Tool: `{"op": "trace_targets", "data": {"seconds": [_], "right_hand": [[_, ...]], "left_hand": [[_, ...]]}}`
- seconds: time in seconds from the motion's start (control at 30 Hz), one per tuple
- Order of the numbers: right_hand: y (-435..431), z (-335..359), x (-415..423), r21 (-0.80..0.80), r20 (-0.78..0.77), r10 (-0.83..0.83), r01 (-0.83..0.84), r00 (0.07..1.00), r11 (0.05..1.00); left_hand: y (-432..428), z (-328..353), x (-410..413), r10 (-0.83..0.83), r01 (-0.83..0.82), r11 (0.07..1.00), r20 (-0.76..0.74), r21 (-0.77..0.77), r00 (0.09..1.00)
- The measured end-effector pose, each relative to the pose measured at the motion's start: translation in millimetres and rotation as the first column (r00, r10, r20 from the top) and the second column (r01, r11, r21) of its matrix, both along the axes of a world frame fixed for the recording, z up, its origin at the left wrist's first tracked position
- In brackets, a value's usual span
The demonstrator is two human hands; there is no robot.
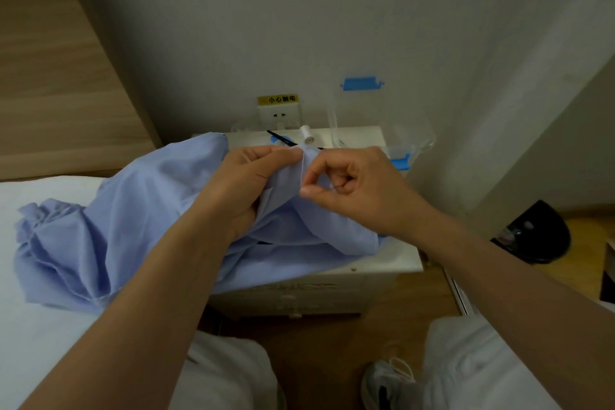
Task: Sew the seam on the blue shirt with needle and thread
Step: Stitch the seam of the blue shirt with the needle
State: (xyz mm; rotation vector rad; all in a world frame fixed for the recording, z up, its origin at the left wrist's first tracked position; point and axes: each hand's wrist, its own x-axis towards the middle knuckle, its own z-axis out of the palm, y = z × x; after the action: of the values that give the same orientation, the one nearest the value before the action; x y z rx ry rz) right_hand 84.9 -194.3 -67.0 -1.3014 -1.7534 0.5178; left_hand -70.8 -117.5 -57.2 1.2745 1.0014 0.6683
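The light blue shirt (pixel 100 236) lies bunched across the bed and the white nightstand (pixel 392 260). My left hand (pixel 246 183) grips a raised fold of the shirt, thumb and fingers pinching the cloth near its top edge. My right hand (pixel 352 186) is right beside it, fingers curled, thumb and forefinger pinched together at the fold. A thin pale thread (pixel 302 173) runs from that pinch up along the fold. The needle itself is too small to make out. A white thread spool (pixel 306 135) stands at the back of the nightstand.
A black-handled tool (pixel 283 139) lies behind the shirt near the spool. A clear plastic box with blue clips (pixel 382 116) stands at the nightstand's back right. A wall socket (pixel 279 113) is behind. White bed (pixel 40 336) at left, black bin (pixel 535 233) at right, my knees below.
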Motion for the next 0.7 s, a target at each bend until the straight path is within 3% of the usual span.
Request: {"op": "trace_targets", "data": {"seconds": [0.1, 0.2, 0.27, 0.37, 0.47, 0.6, 0.7], "right_hand": [[-3.6, 1.3, 1.0, -0.191, 0.050, 0.188, -0.176, 0.981, 0.966], [-5.6, 2.3, 1.8, -0.253, 0.086, 0.243, -0.214, 0.966, 0.943], [-6.1, 5.1, 3.3, -0.207, 0.043, 0.208, -0.195, 0.977, 0.959], [-3.6, 8.9, 7.5, -0.131, -0.149, 0.027, -0.047, 0.988, 0.990], [1.0, 10.2, 11.8, -0.169, -0.290, -0.105, 0.057, 0.951, 0.984], [4.3, 3.5, 7.8, -0.288, -0.217, -0.097, 0.031, 0.971, 0.957], [5.4, -0.1, 10.6, -0.305, -0.241, -0.146, 0.068, 0.960, 0.950]], "left_hand": [[0.1, -0.2, 0.0, 0.000, 0.000, 1.000, -0.014, 0.016, 1.000], [0.7, -1.2, -0.6, 0.007, -0.007, 0.999, -0.017, 0.043, 1.000], [-0.1, 0.3, -1.6, -0.001, 0.000, 0.999, 0.011, 0.049, 1.000], [-1.0, 3.4, -3.3, -0.038, 0.034, 0.996, 0.037, 0.083, 0.999], [-2.4, 4.0, -4.4, -0.117, 0.114, 0.984, 0.014, 0.138, 0.993], [-5.2, 4.3, -7.9, -0.210, 0.209, 0.964, -0.012, 0.166, 0.978], [-3.8, 5.3, -11.7, -0.212, 0.238, 0.936, -0.126, 0.258, 0.969]]}}
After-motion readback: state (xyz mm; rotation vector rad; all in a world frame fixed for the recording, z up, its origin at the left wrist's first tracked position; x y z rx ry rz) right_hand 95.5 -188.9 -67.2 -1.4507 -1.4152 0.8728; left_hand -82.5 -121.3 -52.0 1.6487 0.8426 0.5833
